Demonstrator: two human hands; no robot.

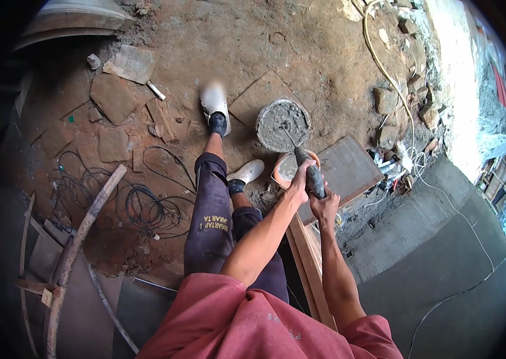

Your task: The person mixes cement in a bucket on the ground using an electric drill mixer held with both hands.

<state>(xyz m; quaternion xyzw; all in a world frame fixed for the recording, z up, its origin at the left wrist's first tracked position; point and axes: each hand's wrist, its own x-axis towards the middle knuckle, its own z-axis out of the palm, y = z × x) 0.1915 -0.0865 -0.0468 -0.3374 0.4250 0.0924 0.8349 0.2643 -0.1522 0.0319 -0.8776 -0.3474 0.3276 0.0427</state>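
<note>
Both my hands are wrapped around a dark power drill (314, 179) with a metal mixing rod. My left hand (299, 181) closes on the body near the front, and my right hand (325, 208) grips the rear end. The rod reaches down into a round bucket (258, 133) of wet grey mortar (284, 121), where its tip is hidden. Close by my left hand, partly under the drill, stands an orange-rimmed container (277, 173) with grey material inside. Whether the rod is turning cannot be told.
A flat board (348, 163) lies right of the bucket, with wooden planks (308, 263) below it. Black cable (145, 206) coils at left beside a curved pole (82, 230). A yellowish hose (378, 57) runs along stones at upper right. A grey cement surface (444, 239) fills the lower right.
</note>
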